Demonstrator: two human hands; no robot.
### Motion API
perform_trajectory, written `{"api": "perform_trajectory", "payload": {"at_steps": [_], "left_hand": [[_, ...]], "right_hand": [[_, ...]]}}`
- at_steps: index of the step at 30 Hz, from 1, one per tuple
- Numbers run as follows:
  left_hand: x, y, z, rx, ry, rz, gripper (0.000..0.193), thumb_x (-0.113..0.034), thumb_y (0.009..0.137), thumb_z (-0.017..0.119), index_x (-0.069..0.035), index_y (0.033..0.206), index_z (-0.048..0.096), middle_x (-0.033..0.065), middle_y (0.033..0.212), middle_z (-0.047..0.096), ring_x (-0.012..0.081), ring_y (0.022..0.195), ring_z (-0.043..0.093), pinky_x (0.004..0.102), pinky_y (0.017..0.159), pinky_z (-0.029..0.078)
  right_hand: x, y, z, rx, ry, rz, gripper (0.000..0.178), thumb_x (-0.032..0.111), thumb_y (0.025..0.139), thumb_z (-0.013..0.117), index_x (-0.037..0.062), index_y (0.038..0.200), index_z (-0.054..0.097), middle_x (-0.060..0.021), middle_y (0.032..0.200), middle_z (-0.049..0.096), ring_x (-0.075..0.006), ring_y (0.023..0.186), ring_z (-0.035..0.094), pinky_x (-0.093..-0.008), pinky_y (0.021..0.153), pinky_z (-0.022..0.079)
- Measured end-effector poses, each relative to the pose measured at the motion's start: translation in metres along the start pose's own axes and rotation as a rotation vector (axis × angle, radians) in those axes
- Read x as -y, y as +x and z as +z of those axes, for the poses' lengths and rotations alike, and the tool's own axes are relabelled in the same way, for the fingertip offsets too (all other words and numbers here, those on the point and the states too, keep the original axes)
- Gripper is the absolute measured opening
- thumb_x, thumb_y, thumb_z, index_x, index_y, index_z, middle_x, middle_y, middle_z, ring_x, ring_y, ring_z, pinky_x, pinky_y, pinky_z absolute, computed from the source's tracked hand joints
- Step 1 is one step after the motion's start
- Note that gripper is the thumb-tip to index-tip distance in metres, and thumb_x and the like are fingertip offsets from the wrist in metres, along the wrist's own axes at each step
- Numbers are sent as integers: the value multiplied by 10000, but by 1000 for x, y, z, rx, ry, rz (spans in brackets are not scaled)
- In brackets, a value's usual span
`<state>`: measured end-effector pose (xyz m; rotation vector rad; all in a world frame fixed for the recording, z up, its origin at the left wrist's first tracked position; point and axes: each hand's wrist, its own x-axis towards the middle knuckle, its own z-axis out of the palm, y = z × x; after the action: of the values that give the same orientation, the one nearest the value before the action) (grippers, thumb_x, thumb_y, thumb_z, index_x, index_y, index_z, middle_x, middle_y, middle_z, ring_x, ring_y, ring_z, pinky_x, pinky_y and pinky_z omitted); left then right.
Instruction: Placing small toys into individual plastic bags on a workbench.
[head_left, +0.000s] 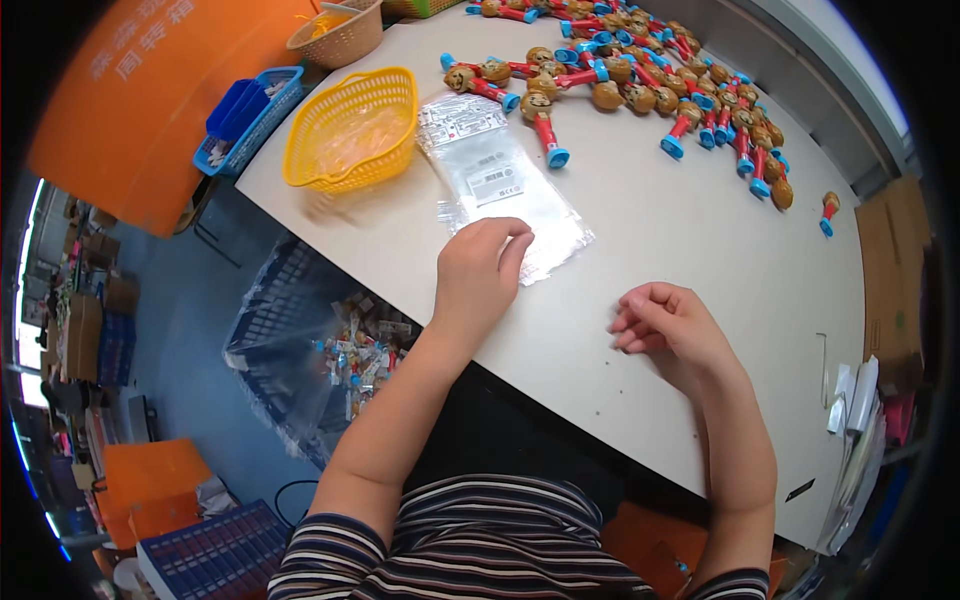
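Note:
My left hand (480, 272) is over the lower end of a stack of clear plastic bags (500, 185) with printed labels. Its thumb and index finger come together in a pinch; whether a bag is between them is hidden. Farther right, my right hand (672, 322) hovers just above the white table, fingers loosely curled and apart, with nothing in them. Beyond the bags, a toy with a brown round head, red handle and blue base (545, 128) lies nearest among many like it. The heap of these toys (640, 75) spreads along the far side.
A yellow basket (352, 178) with clear plastic inside stands left of the bags. Behind it are a blue basket (262, 135) and a tan basket (345, 42). Below the table's left edge, a lined blue crate (270, 340) contains packed toys. A cardboard box (895, 285) stands right.

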<state>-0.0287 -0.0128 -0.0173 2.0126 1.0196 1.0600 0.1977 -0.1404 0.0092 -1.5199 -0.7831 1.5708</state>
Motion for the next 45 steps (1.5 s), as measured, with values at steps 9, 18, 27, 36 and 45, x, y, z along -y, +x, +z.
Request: {"api": "perform_trajectory", "payload": {"at_steps": [9, 18, 27, 36, 45], "left_hand": [[-23, -25, 27, 67, 68, 193, 144, 14, 783, 723, -24, 914, 677, 114, 838, 678, 263, 754, 670, 351, 683, 538], [-17, -25, 11, 116, 166, 178, 227, -45, 824, 717, -30, 1051, 720, 154, 861, 669, 287, 738, 663, 357, 686, 534], [-24, -22, 5, 152, 48, 102, 96, 1, 821, 664, -13, 911, 696, 141, 826, 664, 337, 827, 650, 408, 734, 516], [-40, -13, 7, 228, 130, 70, 243, -58, 752, 788, 4, 957, 674, 139, 895, 673, 269, 824, 664, 350, 723, 525], [-32, -10, 5, 218, 66, -148, 267, -143, 830, 770, 40, 1007, 692, 188, 933, 712, 274, 798, 705, 345, 734, 559]], "right_hand": [[7, 4, 39, 29, 251, 59, 461, 391, 1057, 465, -28, 1212, 577, -191, 1100, 693, -228, 999, 703, -324, 825, 594], [11, 39, 52, -50, 135, -28, 236, 169, 1012, 531, -38, 1032, 642, -132, 917, 718, -180, 779, 718, -272, 700, 597], [44, 20, 44, -130, -103, 103, 472, 438, 1006, 550, -23, 1007, 648, -127, 780, 707, -168, 602, 688, -250, 539, 555], [27, 34, 32, -92, -50, 20, 291, 248, 950, 668, -43, 954, 668, -120, 812, 722, -140, 633, 687, -243, 561, 561], [16, 57, 59, -207, -178, -275, 341, 269, 931, 700, 0, 750, 597, -73, 654, 649, -105, 557, 610, -251, 496, 481]]}}
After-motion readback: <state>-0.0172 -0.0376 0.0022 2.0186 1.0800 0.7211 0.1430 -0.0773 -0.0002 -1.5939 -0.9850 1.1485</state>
